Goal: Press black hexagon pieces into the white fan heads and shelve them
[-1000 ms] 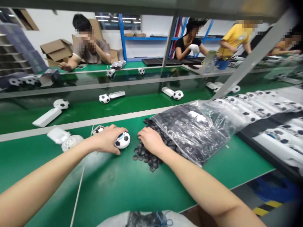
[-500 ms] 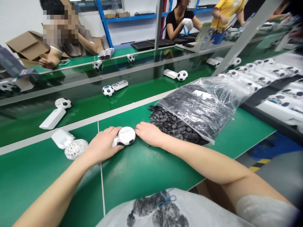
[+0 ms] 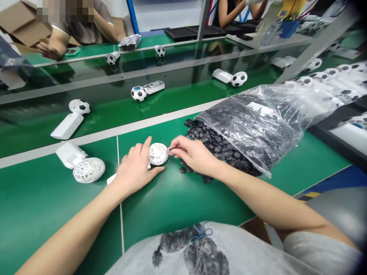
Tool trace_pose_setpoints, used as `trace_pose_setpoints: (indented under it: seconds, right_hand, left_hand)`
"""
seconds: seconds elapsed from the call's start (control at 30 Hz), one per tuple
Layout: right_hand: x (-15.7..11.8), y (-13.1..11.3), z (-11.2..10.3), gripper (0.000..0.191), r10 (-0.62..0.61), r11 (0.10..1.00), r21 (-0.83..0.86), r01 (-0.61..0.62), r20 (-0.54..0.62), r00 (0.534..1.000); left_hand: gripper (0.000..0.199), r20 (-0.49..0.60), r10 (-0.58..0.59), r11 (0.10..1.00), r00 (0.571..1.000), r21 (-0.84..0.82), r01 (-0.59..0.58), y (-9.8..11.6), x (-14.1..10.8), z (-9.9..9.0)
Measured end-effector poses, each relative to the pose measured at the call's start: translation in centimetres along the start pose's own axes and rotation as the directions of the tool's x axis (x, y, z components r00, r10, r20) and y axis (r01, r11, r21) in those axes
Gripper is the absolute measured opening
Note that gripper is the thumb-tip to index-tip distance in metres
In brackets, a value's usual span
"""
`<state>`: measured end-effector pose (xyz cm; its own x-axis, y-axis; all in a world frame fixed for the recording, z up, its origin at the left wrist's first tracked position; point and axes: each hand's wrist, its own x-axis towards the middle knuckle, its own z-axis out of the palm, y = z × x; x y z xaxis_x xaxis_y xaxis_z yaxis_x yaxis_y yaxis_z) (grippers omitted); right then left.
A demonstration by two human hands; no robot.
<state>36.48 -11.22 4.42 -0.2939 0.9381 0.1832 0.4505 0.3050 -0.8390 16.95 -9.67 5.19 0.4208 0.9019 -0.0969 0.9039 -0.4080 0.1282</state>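
The white soccer-ball housing (image 3: 158,154) was held on the green worktop (image 3: 172,206) between the left hand's (image 3: 134,166) thumb and fingers, its handle (image 3: 111,178) running leftward beneath the palm, while just right of the ball a small black piece (image 3: 171,149) was pinched by the right hand (image 3: 190,152).

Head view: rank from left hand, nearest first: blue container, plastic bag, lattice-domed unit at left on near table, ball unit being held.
From the left hand:
1. ball unit: in its grasp
2. lattice-domed unit: to its left
3. plastic bag: to its right
4. blue container: far right, beyond the belt
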Motion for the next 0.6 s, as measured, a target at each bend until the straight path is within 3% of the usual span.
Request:
trace_pose_setpoints:
  seconds: [0.1,0.3,0.6]
  right_hand:
    - [-0.8,-0.4,0.7,0.004,-0.114,0.991,-0.071,0.114,0.001,0.993]
    - [-0.8,0.0,1.9,0.005,-0.197,0.978,-0.056,0.199,0.049,0.979]
    - [-0.2,0.8,3.5,0.006,-0.171,0.984,0.032,0.174,-0.078,0.982]
  left_hand:
    - [0.075,0.003,0.07,0.987,0.998,-0.145,-0.068,-0.5,0.0,-0.2]
    - [0.069,-0.044,0.089,0.967,0.995,-0.235,-0.097,-0.8,0.2,0.1]
    - [0.067,-0.063,0.114,0.932,0.992,-0.339,-0.129,-1.5,0.2,0.1]
